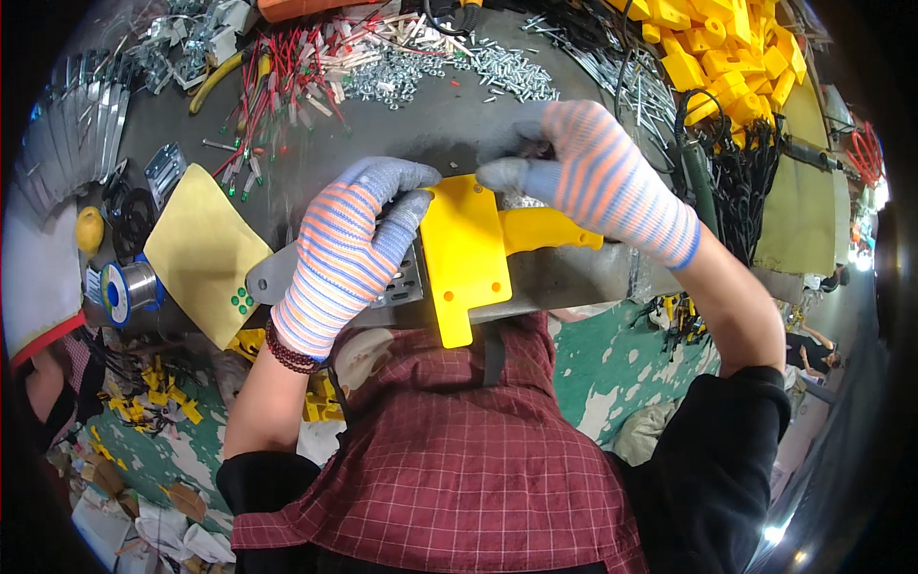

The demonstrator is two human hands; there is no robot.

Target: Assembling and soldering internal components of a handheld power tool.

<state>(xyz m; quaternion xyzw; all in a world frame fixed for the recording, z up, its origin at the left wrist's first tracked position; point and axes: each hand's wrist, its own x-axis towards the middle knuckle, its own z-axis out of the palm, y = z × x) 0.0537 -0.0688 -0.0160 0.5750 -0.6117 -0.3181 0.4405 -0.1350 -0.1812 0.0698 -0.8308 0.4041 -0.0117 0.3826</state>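
A yellow plastic housing with a side handle [465, 251] lies at the table's near edge, its lower tab reaching past the edge. My left hand [346, 239], in a striped knit glove with grey fingertips, pinches its upper left corner between thumb and fingers. Under that hand lies a grey slotted metal plate [409, 279], partly hidden. My right hand [598, 172], gloved alike, is over the housing's upper right corner, its thumb at the top edge. Its other fingers are curled and smeared by motion. Whether they hold something small does not show.
Beyond my hands lie red wires with green ends [263, 105], small nuts [392, 78] and screws [512, 72]. Yellow plastic parts [732, 57] are heaped at the far right, above black cables [736, 201]. Leftward are yellow card [206, 251], a wire spool [134, 290] and metal blades [81, 124].
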